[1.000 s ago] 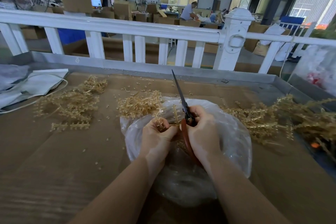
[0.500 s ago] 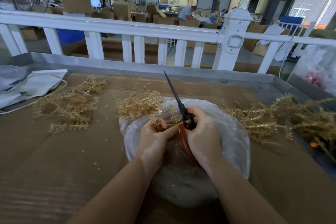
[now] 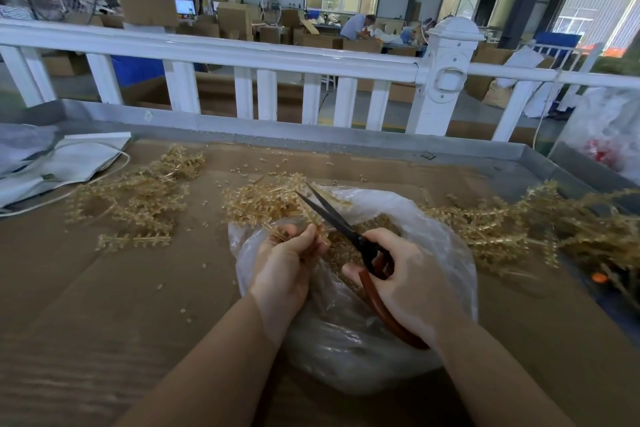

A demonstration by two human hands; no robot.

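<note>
Brown cardboard covers the table [image 3: 104, 305] in front of me, with a grey metal rim [image 3: 311, 135] along its far edge and a white fence [image 3: 277, 55] behind that. My left hand [image 3: 284, 263] pinches a small tan plastic sprig [image 3: 313, 230] between the thumb and curled fingers. My right hand [image 3: 412, 281] is wrapped round the red handles of the scissors [image 3: 332, 215]. Their dark blades point away from me and to the left, tips a little apart, passing just beside the sprig's far end. I cannot tell whether they touch it.

Both hands are over a clear plastic bag [image 3: 433, 229], which lies mid-table toward the near edge with loose tan bits inside. A middle heap [image 3: 263, 198] of the same sprigs touches the bag's far left side. A left heap [image 3: 138, 198] lies well apart, toward the left edge, and a right heap [image 3: 502, 225] spreads from the bag to the right edge. Grey cloth [image 3: 52, 163] sits in the far left corner.
</note>
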